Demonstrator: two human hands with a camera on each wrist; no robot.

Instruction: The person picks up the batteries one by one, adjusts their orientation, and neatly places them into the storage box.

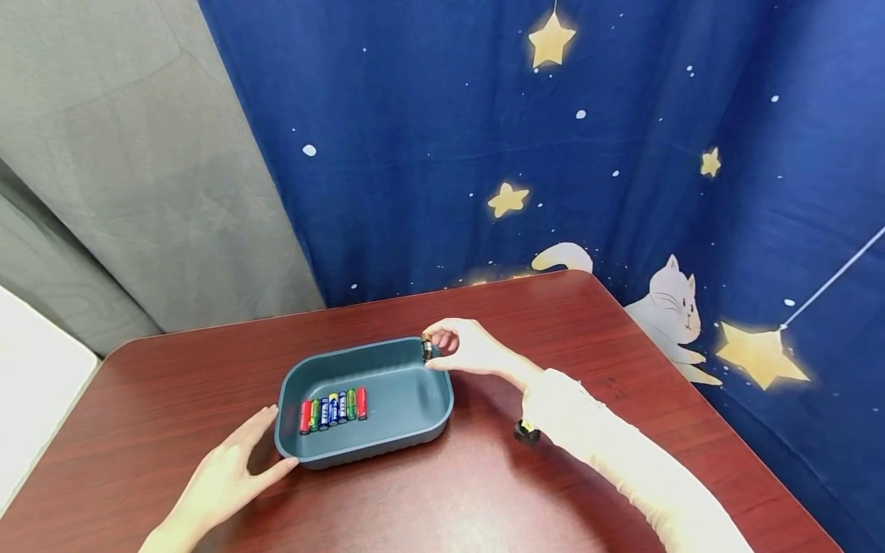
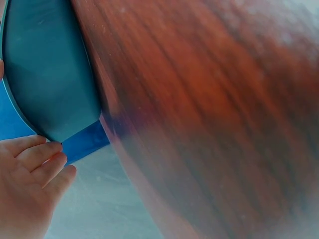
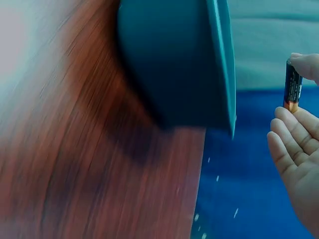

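A dark battery with a copper-coloured end (image 3: 292, 87) is pinched between thumb and fingers of my right hand (image 1: 465, 347), over the far right corner of a blue-grey tray (image 1: 387, 445). My left hand (image 1: 224, 468) rests its fingers and thumb on the tray's left end, fingers fairly straight. Inside the tray, towards its left half, several batteries lie side by side in a row: a red battery (image 1: 306, 417) at the left end, green and blue ones between, and another red battery (image 1: 362, 403) at the right end. In the left wrist view the left fingertips (image 2: 52, 147) touch the tray's rim.
The tray stands on a reddish-brown wooden table (image 1: 525, 307). Behind it hang a grey curtain (image 1: 152, 169) and a blue curtain (image 1: 415, 153) printed with stars and a cat. A white surface (image 1: 34, 384) borders the table at the left. A black object (image 1: 527, 432) shows below the right sleeve.
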